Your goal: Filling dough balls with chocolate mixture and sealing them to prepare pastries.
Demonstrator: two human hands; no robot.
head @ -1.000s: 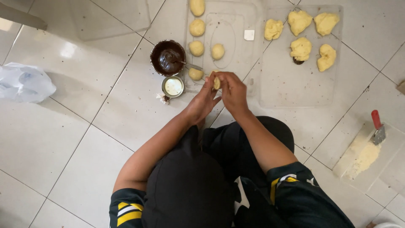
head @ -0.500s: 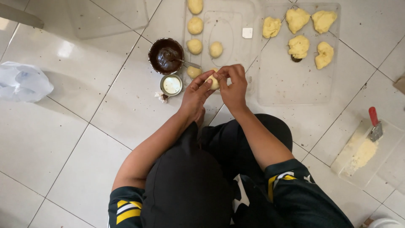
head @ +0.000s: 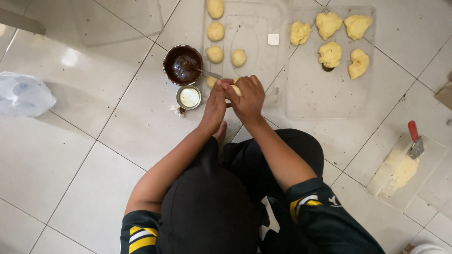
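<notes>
Yellow dough (head: 237, 89) sits pinched between both hands, just over the near edge of a clear tray (head: 278, 96). The left hand (head: 215, 101) and right hand (head: 248, 96) are pressed close together, fingers curled around the small piece. Four smooth balls (head: 215, 31) already lie in a row on the tray, with a fifth one (head: 238, 58) beside them. Five lumpy pieces (head: 329, 54) wait on the next tray, so it looks like about half is done. A brown bowl (head: 182, 64) with a spoon and a small tin (head: 189, 97) stand just left of the hands, very close. A scraper (head: 415, 141) lies far right, a plastic bag (head: 23, 94) far left.
</notes>
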